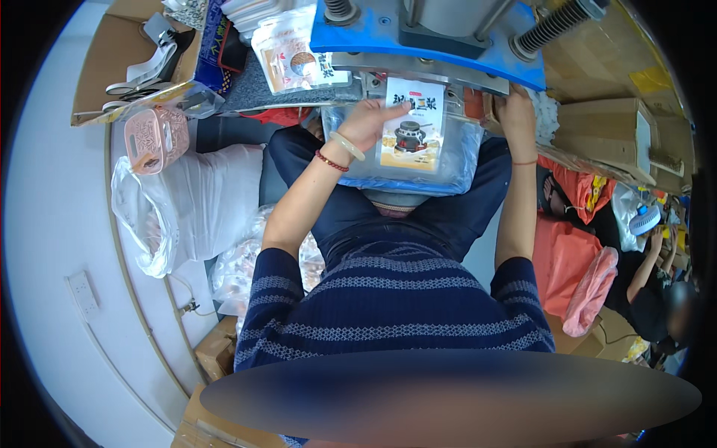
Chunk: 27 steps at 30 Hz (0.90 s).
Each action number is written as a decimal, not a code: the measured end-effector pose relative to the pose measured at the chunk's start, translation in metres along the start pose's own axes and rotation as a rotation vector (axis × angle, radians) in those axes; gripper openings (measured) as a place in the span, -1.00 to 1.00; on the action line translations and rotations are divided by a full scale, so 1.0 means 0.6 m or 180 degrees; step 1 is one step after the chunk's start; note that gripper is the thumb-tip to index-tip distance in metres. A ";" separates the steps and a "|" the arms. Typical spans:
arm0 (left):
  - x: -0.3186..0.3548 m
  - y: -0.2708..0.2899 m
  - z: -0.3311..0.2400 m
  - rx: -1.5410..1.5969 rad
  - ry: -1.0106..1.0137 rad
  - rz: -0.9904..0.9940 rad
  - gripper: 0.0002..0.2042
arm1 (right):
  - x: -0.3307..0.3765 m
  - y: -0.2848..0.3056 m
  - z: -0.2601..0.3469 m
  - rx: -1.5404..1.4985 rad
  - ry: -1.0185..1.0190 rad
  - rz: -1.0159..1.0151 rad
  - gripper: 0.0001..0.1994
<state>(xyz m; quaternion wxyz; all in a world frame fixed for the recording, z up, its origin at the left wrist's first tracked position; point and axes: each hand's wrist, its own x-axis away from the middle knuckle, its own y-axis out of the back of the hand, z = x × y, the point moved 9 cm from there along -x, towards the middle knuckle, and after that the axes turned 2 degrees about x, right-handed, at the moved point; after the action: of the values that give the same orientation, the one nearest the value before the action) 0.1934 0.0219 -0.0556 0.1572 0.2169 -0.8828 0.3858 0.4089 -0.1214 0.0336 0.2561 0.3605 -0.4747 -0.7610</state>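
Observation:
My left hand (364,124) is closed on a flat printed pouch (411,153), its thumb lying across the upper front. The pouch is white and yellow with a picture of a dark pot on a stove. Its top edge reaches the underside of a blue press machine (433,46) with coil springs. At the machine's right end, my right hand (515,113) is curled beside a brown block; its fingertips are partly hidden, and what they grip cannot be made out. Across my lap, under the pouch, lies a clear and blue plastic bag (455,160).
More printed pouches (295,56) lie on the grey worktop at left. A pink basket (158,138) hangs beside a box with scissors. White sacks (213,198) stand on my left, red bags (564,261) on my right. Cardboard boxes (605,138) line the right; another person (646,287) sits beyond.

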 end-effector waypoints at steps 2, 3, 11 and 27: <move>0.010 0.051 -0.038 -0.1159 -0.0492 -0.0256 -0.72 | 0.006 0.023 0.014 0.0013 -0.0002 -0.0106 -0.70; 0.028 0.066 -0.084 -0.1804 -0.0995 -0.0590 -0.70 | 0.009 0.029 0.009 0.0064 -0.0079 -0.0218 -0.73; 0.120 0.171 -0.130 -0.4893 -0.2936 -0.1103 -0.45 | 0.086 0.110 0.001 -0.1214 -0.0802 -0.0485 -0.71; 0.163 0.087 -0.177 -0.3756 -0.3094 -0.1279 -0.71 | 0.155 0.004 0.215 -0.2787 -0.0279 0.0614 -0.82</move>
<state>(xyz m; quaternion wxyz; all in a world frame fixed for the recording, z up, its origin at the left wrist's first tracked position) 0.0948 0.1077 0.0253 -0.0904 0.3972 -0.8553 -0.3200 0.2503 -0.1214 0.0447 0.4339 0.1396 -0.1497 -0.8774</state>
